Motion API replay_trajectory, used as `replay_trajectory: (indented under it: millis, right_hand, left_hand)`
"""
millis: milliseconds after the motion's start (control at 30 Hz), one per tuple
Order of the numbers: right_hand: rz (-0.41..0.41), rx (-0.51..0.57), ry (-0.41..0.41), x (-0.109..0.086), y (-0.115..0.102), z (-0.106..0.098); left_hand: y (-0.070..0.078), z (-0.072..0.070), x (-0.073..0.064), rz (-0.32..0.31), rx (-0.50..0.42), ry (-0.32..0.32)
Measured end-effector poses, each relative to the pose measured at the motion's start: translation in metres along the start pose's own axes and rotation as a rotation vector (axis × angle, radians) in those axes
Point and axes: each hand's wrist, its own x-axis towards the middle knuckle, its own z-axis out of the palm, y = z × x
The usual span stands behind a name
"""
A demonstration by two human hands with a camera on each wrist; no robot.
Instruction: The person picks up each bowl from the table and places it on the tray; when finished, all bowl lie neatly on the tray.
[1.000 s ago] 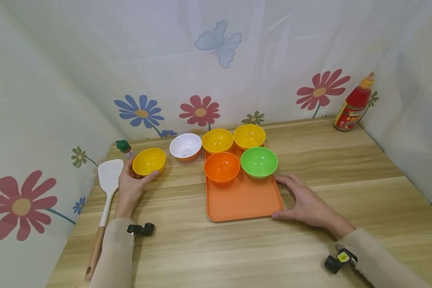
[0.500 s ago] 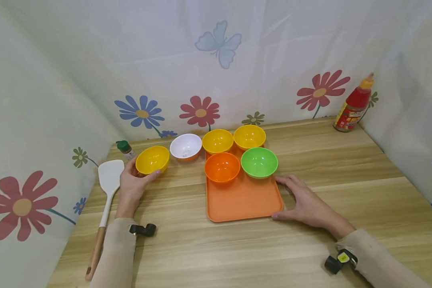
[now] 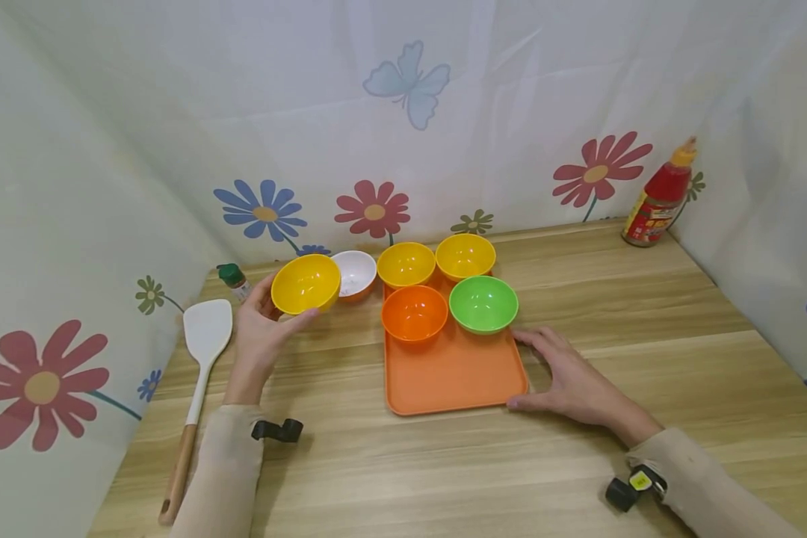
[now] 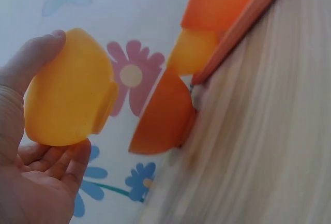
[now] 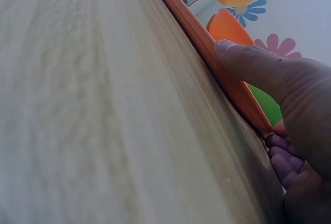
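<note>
My left hand (image 3: 261,336) holds a yellow bowl (image 3: 307,284) tilted above the table, thumb on the near side and fingers around its far left. In the left wrist view the bowl's outside (image 4: 70,89) shows between thumb and fingers. In the head view it overlaps a white bowl (image 3: 358,273) with an orange outside. An orange tray (image 3: 453,381) bears two more yellow bowls (image 3: 406,263) at its far end, with an orange bowl (image 3: 415,314) and a green bowl (image 3: 484,304) before them. My right hand (image 3: 565,377) grips the tray's right edge, thumb at the near corner.
A white spatula (image 3: 205,329) with a wooden handle lies at the left. Behind my left hand stands a small green-capped bottle (image 3: 232,278). A red sauce bottle (image 3: 659,198) stands at the back right, near the flowered cloth walls (image 3: 511,112). Wooden tabletop (image 3: 403,471) surrounds the tray.
My left hand has lifted the yellow bowl and carried it right, so it now partly covers the white bowl. My right hand and the tray have stayed in place.
</note>
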Motion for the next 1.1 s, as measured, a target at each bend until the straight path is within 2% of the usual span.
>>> replay_trajectory:
  millis: [333, 667, 833, 1100]
  right_hand:
    - [0.002, -0.023, 0.005, 0.000, 0.000, 0.000]
    - [0.003, -0.023, 0.005, 0.000, -0.001, 0.000]
    - [-0.001, -0.038, 0.009, 0.000, -0.001, -0.001]
    - [-0.005, -0.040, 0.006, 0.000, -0.002, 0.000]
  left_hand:
    - [0.040, 0.019, -0.017, 0.041, -0.066, -0.089]
    - [0.071, 0.046, -0.039, 0.133, -0.105, -0.273]
    - [0.079, 0.058, -0.048, 0.164, -0.101, -0.326]
    - [0.078, 0.078, -0.059, 0.183, -0.109, -0.414]
